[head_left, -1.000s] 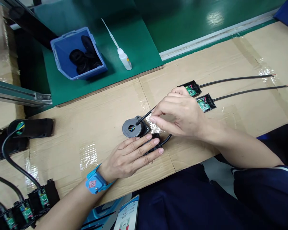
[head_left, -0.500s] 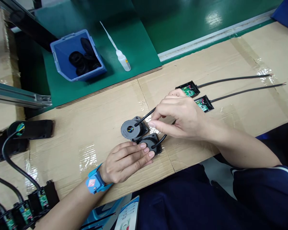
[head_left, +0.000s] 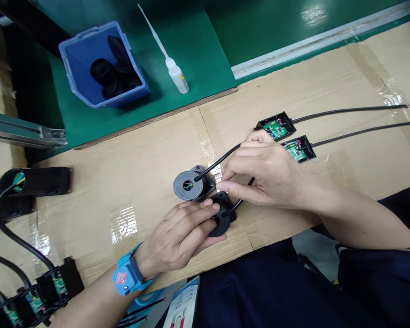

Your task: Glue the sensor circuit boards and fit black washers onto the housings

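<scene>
Two round grey-black housings with black cables lie side by side on the cardboard bench. My left hand curls over the nearer housing, fingers gripping a black ring-shaped cover on it. My right hand pinches at the spot between the two housings, beside the black cable that enters the farther housing, whose coloured wires show in its round opening. What the right fingertips hold is hidden.
Two open black boxes with green circuit boards and long cables lie to the right. A blue bin of black rings and a white glue bottle stand on the green mat. More cabled units lie at the left.
My left hand has gone from lying flat on the nearer housing to curling around its black cover. The right hand has lowered slightly toward the gap between the housings.
</scene>
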A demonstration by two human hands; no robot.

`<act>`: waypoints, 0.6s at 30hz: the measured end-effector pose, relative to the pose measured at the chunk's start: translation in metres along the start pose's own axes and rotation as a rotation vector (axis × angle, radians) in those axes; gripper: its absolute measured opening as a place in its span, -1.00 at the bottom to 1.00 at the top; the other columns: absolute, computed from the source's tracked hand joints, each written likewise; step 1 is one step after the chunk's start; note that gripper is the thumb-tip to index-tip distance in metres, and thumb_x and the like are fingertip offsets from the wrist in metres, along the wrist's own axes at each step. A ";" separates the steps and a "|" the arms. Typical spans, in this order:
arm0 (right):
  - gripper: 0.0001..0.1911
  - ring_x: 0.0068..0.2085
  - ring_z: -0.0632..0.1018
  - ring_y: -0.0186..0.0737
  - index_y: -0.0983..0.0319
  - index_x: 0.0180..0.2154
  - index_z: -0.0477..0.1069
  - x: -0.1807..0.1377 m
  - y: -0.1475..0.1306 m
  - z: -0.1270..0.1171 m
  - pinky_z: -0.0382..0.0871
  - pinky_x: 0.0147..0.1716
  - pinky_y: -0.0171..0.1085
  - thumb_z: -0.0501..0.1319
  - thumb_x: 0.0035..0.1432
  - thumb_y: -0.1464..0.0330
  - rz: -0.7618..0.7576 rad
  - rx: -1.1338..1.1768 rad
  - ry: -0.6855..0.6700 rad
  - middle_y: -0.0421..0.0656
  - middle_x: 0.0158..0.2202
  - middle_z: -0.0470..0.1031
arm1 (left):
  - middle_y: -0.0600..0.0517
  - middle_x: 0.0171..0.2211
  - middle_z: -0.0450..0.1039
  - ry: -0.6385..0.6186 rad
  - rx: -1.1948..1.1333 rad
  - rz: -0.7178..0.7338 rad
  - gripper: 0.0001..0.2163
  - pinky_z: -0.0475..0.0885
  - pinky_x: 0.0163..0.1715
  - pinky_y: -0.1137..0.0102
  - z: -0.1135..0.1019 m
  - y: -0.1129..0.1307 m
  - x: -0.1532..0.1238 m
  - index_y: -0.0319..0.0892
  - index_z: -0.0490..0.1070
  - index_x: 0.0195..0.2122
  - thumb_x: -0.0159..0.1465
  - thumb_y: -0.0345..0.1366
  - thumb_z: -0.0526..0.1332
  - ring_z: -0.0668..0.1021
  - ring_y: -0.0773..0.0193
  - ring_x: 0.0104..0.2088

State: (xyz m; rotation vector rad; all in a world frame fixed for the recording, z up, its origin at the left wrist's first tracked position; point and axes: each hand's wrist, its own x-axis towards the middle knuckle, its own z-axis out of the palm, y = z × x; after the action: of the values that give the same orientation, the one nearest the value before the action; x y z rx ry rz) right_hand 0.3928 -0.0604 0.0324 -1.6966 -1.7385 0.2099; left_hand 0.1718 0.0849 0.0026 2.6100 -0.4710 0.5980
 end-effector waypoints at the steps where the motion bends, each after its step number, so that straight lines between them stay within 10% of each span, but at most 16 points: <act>1: -0.72 -0.36 0.57 -0.30 0.24 -0.34 0.50 0.000 0.000 0.000 0.24 -0.10 -0.15 0.19 0.40 0.24 -0.002 0.005 0.003 -0.24 -0.40 0.60 | -0.20 -0.07 0.61 0.025 -0.030 0.007 -0.80 0.65 -0.02 0.22 0.000 -0.001 0.000 -0.28 0.43 -0.22 0.26 -0.35 0.44 0.64 0.00 0.08; 18: -0.82 -0.28 0.62 -0.26 0.18 -0.29 0.48 0.001 -0.003 -0.006 0.30 -0.03 -0.09 0.22 0.41 0.30 0.065 -0.012 -0.001 -0.23 -0.30 0.67 | -0.11 0.09 0.49 0.202 0.213 -0.154 -0.70 0.62 -0.01 0.13 -0.013 -0.038 -0.012 -0.12 0.46 -0.14 0.30 -0.01 0.36 0.59 0.04 0.10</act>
State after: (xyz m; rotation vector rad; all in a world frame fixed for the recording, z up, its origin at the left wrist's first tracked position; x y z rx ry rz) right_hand 0.3938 -0.0620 0.0385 -1.7636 -1.6896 0.2300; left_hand 0.1729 0.1260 -0.0040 2.7128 -0.1475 0.8900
